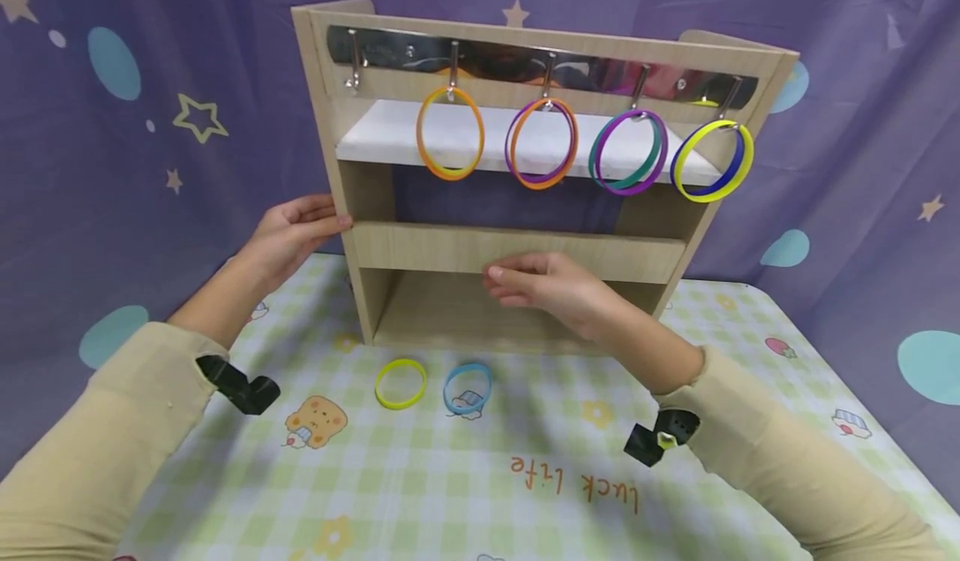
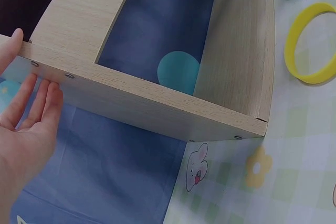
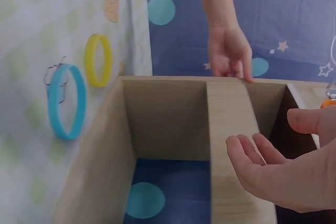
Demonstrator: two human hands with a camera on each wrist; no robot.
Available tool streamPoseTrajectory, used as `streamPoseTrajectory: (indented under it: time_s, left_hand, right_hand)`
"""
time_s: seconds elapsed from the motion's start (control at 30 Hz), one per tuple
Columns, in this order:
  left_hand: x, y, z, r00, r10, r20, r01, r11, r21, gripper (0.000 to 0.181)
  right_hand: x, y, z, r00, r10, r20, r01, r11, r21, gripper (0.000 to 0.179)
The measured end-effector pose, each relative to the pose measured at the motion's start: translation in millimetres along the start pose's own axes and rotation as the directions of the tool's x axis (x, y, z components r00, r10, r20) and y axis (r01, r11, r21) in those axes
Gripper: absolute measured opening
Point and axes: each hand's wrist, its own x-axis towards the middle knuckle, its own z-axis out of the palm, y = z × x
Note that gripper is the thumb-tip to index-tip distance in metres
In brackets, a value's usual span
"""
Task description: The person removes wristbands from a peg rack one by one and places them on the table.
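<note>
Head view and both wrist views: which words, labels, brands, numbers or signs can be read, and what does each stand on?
"luck life": orange lettering, upside down in the head view, on the checked tablecloth.
No other text can be read; none shows on the wooden rack or the coloured bands.

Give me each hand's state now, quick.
Left hand: holding the side edge of the rack.
Right hand: open, holding nothing.
</note>
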Motion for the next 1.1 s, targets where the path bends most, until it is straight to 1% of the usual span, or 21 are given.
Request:
streamPoseTrajectory:
  time_s: [0.13,0.17,0.23,0.33,0.47,0.57,0.67,0.87,0.9,0.93,1.1]
  left_hand:
    - [0.3,0.9,0.3,1.0,0.0,0.003,0.0,1.0,0.001,0.05]
    - [0.4,1.2,0.7,1.0,-0.002,-0.004,0.002,1.0,0.019,0.051]
    - [0.8,1.7,0.8,1.0,-0.005,-0.004,0.005,1.0,0.021,0.053]
    - [1.5,2.2,0.7,1.0,-0.008,-0.003,0.008,1.0,0.018,0.055]
    - [1.7,3.4,0.2,1.0,-0.004,0.001,0.004,1.0,0.012,0.051]
    - [2.3,4.8,0.0,1.0,0.004,0.006,-0.004,1.0,0.007,0.046]
    - [2.8,5.9,0.4,1.0,0.01,0.006,-0.01,1.0,-0.002,0.042]
    - [1.2,4.6,1.0,1.0,0.005,-0.007,-0.005,1.0,-0.007,0.035]
    - [0.9,4.0,0.7,1.0,0.003,-0.004,-0.003,1.0,-0.021,0.034]
    - [0.5,3.5,0.3,1.0,0.001,0.001,-0.001,0.999,-0.039,0.033]
    - [-1.0,1.3,0.2,1.0,-0.007,0.005,0.007,0.999,-0.036,0.037]
  right_hand:
    - [-3.5,-11,-1,0.999,-0.037,0.006,0.037,0.999,-0.008,0.041]
    - [-4.9,-14,-1,0.999,-0.048,0.006,0.048,0.999,-0.008,0.041]
    - [-7.5,-22,-1,0.998,-0.06,0.003,0.06,0.998,-0.01,0.042]
    - [-12.1,-33,-1,0.996,-0.089,0.002,0.089,0.995,-0.05,0.044]
    - [-17.6,-47,-1,0.989,-0.142,-0.025,0.139,0.985,-0.097,0.045]
    - [-21.0,-58,0,0.983,-0.173,-0.057,0.167,0.982,-0.092,0.046]
    - [-24.2,-67,0,0.979,-0.192,-0.075,0.185,0.978,-0.094,0.047]
    - [-30.6,-83,-1,0.971,-0.225,-0.082,0.216,0.97,-0.109,0.051]
    - [-31.2,-85,-2,0.97,-0.229,-0.084,0.219,0.969,-0.119,0.052]
    - [-31.7,-87,-2,0.968,-0.236,-0.087,0.224,0.966,-0.128,0.052]
    - [-33.5,-97,-4,0.952,-0.272,-0.142,0.246,0.953,-0.175,0.051]
